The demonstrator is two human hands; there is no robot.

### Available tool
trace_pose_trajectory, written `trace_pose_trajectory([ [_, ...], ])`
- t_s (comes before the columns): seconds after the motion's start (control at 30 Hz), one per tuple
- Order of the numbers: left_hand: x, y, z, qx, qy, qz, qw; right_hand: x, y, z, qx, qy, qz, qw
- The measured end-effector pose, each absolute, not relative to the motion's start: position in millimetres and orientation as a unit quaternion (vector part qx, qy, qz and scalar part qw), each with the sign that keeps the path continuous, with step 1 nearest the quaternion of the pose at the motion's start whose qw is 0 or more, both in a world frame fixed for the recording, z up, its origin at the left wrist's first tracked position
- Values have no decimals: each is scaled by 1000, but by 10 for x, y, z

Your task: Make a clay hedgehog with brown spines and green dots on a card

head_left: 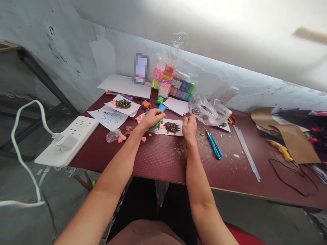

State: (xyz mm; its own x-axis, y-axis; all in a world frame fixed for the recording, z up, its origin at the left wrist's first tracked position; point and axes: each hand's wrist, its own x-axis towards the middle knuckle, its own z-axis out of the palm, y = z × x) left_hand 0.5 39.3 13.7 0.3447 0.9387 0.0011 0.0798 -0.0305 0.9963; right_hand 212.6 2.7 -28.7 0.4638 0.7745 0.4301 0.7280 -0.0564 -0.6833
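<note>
A white card [165,132] lies on the table between my hands, bearing a hedgehog figure [172,127] with dark brown scale-like pieces and a pink clay face. My left hand [152,118] is closed at the card's left end, its fingers round green modelling clay [154,127], which shows beneath and at the fingertips. At the card's right edge, my right hand [189,128] is curled with fingertips together. Whatever it pinches is too small or hidden to make out. Pink clay bits [122,139] and a clear plastic wrapper [113,135] lie left of my left forearm.
A finished-looking hedgehog card [123,103] and a blue drawing [111,117] lie at left, near a power strip [74,139]. Packs of coloured clay [176,83] stand behind. A teal utility knife [214,146], glue sticks [246,153] and a yellow glue gun [282,150] are at right.
</note>
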Motion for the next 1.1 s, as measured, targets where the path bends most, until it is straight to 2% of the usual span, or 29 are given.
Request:
trace_pose_trajectory([
  [0.27,-1,396,134,611,414,388,552,2234,164,-329,-750,-519,57,406],
  [0.57,-1,387,158,603,422,389,554,2151,548,-274,-731,-588,27,345],
  [0.83,-23,362,234,617,440,366,540,2086,472,-241,-746,-613,15,259],
  [1.1,-10,415,135,637,464,354,504,2027,205,14,-733,-602,14,317],
])
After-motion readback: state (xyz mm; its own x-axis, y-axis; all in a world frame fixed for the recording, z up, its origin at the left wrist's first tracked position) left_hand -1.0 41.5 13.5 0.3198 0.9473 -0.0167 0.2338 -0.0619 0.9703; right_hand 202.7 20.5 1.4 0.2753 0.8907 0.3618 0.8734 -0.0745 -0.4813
